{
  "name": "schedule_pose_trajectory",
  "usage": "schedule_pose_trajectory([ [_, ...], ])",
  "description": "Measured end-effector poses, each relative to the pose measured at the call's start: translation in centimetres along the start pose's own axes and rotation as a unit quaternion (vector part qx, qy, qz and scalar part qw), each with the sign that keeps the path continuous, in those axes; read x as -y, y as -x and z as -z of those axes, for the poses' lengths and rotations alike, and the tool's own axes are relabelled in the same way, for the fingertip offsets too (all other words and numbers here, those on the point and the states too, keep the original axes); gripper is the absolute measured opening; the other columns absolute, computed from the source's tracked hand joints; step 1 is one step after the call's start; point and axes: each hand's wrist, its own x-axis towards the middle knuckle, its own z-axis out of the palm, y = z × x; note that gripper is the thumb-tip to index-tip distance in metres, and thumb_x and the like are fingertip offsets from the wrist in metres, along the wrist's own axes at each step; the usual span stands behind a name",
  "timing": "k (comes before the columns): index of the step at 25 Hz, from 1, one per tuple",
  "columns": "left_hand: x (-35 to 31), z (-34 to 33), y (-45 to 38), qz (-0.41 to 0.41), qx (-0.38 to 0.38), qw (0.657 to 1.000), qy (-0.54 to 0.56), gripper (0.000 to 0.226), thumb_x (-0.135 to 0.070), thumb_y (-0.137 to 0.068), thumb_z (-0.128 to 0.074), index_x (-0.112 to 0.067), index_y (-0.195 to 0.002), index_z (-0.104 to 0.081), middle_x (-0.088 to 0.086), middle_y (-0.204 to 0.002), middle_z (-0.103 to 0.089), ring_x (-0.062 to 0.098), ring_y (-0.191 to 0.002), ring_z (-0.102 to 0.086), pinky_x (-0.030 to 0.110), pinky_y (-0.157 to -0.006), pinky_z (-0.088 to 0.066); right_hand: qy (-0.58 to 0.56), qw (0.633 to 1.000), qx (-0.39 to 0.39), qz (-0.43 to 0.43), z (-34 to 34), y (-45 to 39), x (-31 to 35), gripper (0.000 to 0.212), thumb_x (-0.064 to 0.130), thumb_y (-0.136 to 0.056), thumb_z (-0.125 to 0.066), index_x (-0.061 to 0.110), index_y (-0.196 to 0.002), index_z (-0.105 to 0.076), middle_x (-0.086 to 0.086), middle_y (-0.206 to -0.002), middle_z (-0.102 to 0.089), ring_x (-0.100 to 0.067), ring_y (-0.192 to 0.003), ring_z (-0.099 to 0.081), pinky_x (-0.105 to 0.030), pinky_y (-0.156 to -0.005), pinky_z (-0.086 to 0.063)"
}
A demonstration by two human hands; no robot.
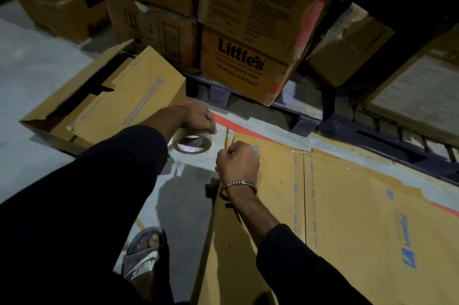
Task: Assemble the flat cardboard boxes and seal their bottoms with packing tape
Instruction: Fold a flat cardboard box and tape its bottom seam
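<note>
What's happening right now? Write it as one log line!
left hand: grips clear packing tape roll | right hand: pinches thin yellow cutter | brown cardboard box: beneath right hand | step: cutting tape, likely

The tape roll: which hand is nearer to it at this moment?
Left. The left hand grips the tape roll from above; the right hand is off to the roll's right, apart from it, pinching a thin yellow tool.

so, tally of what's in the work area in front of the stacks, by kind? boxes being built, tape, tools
Cardboard boxes: 2, one under the right hand, one open on the floor to the left
Tape rolls: 1, held by the left hand
Yellow-handled tools: 1, gripped in the right hand
Total: 4
</note>
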Motion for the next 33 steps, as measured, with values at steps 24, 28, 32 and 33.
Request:
schedule_pose_trajectory([
  [24, 1.9, 0.8, 1.0, 0.02, -0.063, 0.998, -0.017, 0.012, -0.026, -0.083, -0.085, -0.027, -0.074, -0.077, 0.002, -0.097, -0.075, 0.024, -0.096, -0.068, 0.044, -0.09, -0.058, -0.022, 0.997, -0.067, 0.04, 3.9, 0.2, 0.9, 0.01, 0.014, -0.099, -0.051, 0.013, -0.104, -0.043, -0.007, -0.081, -0.062, -0.028, -0.072, -0.06, -0.041, -0.057, -0.049],
  [28, 2.6, 0.8, 1.1, 0.029, -0.056, 0.998, -0.021, 0.011, -0.027, -0.082, -0.085, -0.029, -0.073, -0.078, -0.001, -0.098, -0.075, 0.023, -0.096, -0.069, 0.046, -0.092, -0.059, 0.062, 0.996, -0.054, 0.039, 4.8, -4.8, 1.0, 0.018, 0.02, -0.102, -0.046, 0.013, -0.113, -0.034, -0.002, -0.077, -0.053, -0.026, -0.071, -0.056, -0.04, -0.06, -0.049],
  [32, 2.7, 0.6, 0.7, 0.032, -0.056, 0.998, -0.027, 0.014, -0.027, -0.081, -0.086, -0.03, -0.07, -0.078, -0.002, -0.096, -0.074, 0.022, -0.093, -0.068, 0.045, -0.09, -0.059, 0.204, 0.978, -0.048, 0.017, 3.6, -6.4, 1.9, 0.054, 0.063, -0.099, -0.043, 0.013, -0.119, -0.036, -0.001, -0.076, -0.056, -0.025, -0.067, -0.056, -0.038, -0.063, -0.047],
  [33, 2.6, 0.4, 0.6, 0.033, -0.056, 0.997, -0.028, 0.014, -0.027, -0.082, -0.086, -0.029, -0.07, -0.078, -0.002, -0.095, -0.074, 0.022, -0.093, -0.068, 0.043, -0.089, -0.059, 0.237, 0.97, -0.051, 0.025, 3.3, -6.5, 1.9, 0.061, 0.068, -0.096, -0.045, 0.013, -0.12, -0.037, -0.002, -0.077, -0.057, -0.027, -0.069, -0.057, -0.036, -0.063, -0.045],
])
